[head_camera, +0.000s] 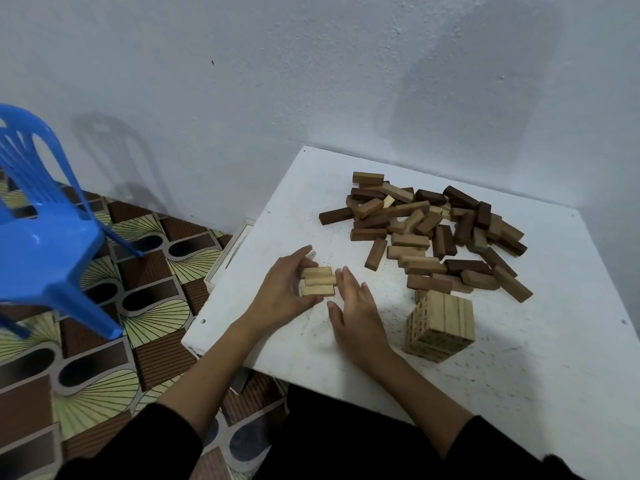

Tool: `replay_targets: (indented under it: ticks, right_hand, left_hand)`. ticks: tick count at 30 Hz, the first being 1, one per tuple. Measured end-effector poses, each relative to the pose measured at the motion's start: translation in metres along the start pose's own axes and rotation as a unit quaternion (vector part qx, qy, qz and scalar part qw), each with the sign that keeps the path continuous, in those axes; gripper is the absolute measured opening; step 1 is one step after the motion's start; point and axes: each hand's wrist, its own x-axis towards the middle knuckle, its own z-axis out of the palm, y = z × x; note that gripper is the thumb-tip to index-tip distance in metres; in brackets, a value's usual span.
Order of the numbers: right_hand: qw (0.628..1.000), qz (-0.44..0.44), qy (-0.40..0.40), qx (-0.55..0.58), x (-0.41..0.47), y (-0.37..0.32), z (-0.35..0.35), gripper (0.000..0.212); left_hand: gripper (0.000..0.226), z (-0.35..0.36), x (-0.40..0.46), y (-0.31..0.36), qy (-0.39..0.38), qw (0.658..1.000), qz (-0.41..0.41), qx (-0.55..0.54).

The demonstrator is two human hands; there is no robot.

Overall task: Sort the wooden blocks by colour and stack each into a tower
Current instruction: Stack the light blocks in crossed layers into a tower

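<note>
Three pale wooden blocks (318,280) lie side by side in a row on the white table (519,375), near its left edge. My left hand (285,289) cups their left ends, with the thumb at the front block and the fingers round the back. My right hand (356,306) rests with straight fingers against their right ends. A finished tower of light blocks (441,325) stands to the right of my hands. Behind it lies a loose heap of mid-brown and dark-brown blocks (433,233).
A blue plastic chair (45,216) stands on the patterned floor to the left of the table. A white box (230,254) sits on the floor against the table's left side. A pale wall runs just behind the table.
</note>
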Motion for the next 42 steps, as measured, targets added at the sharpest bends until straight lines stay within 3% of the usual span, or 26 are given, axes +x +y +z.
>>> replay_targets:
  ticks: [13,42]
  right_hand:
    - [0.999,0.009,-0.047,-0.023,-0.002,-0.011,-0.011,0.060]
    - [0.999,-0.019,-0.017,-0.036,-0.002,-0.006,-0.006,0.061]
  left_hand:
    - [0.081,0.000,0.000,0.004,0.011,1.000,0.001,0.023]
    - [0.088,-0.001,-0.001,0.006,-0.009,0.999,-0.013,0.040]
